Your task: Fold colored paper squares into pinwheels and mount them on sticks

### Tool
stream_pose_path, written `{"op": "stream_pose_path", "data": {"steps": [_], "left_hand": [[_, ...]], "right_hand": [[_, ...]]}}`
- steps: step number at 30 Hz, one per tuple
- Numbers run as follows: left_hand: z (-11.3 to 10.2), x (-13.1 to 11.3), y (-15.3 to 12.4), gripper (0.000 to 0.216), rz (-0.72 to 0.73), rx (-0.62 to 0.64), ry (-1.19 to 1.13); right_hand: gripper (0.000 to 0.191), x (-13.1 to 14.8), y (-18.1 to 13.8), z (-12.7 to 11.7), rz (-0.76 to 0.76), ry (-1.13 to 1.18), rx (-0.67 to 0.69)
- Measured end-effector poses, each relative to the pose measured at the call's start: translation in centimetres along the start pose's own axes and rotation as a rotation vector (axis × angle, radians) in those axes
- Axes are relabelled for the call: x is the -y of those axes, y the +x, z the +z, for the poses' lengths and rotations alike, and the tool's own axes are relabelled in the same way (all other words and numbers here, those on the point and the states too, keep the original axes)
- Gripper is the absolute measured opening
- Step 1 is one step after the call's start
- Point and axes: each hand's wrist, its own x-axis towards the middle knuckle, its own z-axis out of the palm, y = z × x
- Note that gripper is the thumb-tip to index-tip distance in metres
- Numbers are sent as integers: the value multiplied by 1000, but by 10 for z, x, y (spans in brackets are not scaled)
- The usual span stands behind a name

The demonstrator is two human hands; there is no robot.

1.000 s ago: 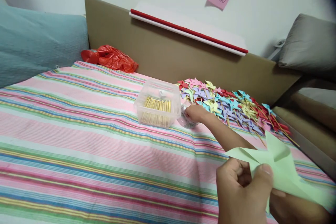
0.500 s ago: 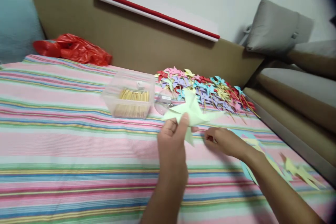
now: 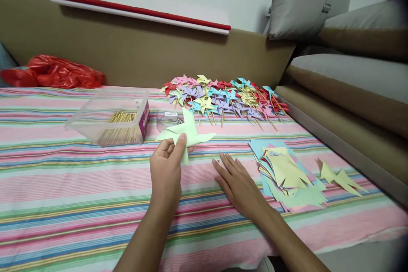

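My left hand (image 3: 168,157) pinches a pale green paper pinwheel (image 3: 191,129) at its centre, thumb on top, raised above the striped cloth. To its right, my right hand (image 3: 237,182) lies palm down on the cloth with fingers stretched out and apart. A tiny dark speck (image 3: 218,161) shows by its fingertips, too small to name. Behind the pinwheel is a round clear container (image 3: 161,121) holding small metal pieces, partly hidden. A clear plastic box (image 3: 92,125) of thin wooden sticks (image 3: 119,129) stands left of it.
Many finished pinwheels (image 3: 223,97) on sticks lie at the back. Cut paper sheets (image 3: 287,170) are stacked at right, beside a loose yellow cut piece (image 3: 339,178). A red plastic bag (image 3: 60,72) sits back left. Grey cushions (image 3: 350,72) border the right edge.
The view has shifted and levelled. My right hand has gone from curled fingers to lying flat on the cloth, nearer to me. My left hand still holds the pinwheel.
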Motion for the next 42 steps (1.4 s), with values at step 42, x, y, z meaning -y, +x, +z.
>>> {"op": "stream_pose_path", "data": {"steps": [42], "left_hand": [[-2, 29, -32, 28, -190, 359, 342]], "right_hand": [[13, 36, 5, -42, 4, 701, -601]]}}
